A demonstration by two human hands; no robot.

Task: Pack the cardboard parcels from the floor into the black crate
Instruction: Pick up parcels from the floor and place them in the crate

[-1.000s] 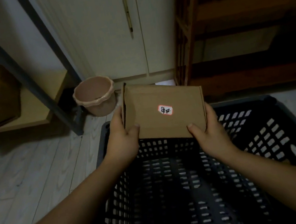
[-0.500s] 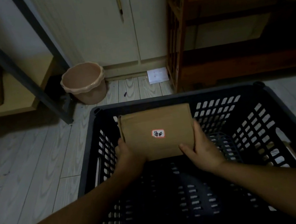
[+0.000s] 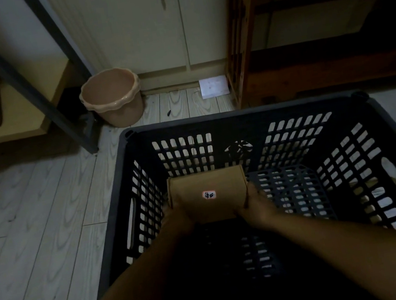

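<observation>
Crate [image 3: 238, 117]: black, slotted walls, on the pale plank floor; nothing else visible inside it.
Parcel [image 3: 208, 195]: flat cardboard box, small label up, deep inside the crate near its far-left corner.
Left hand [image 3: 176, 215]: clasped on the parcel's left end.
Right hand [image 3: 255, 205]: gripping the right end.
Advice: I'd keep it level, seat it flat against the corner walls, then let go.

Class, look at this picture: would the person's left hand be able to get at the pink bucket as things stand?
Probably not at once. The left hand is deep inside the black crate, holding the cardboard parcel together with the right hand. The crate's wall stands between it and the pink bucket on the floor beyond.
</observation>
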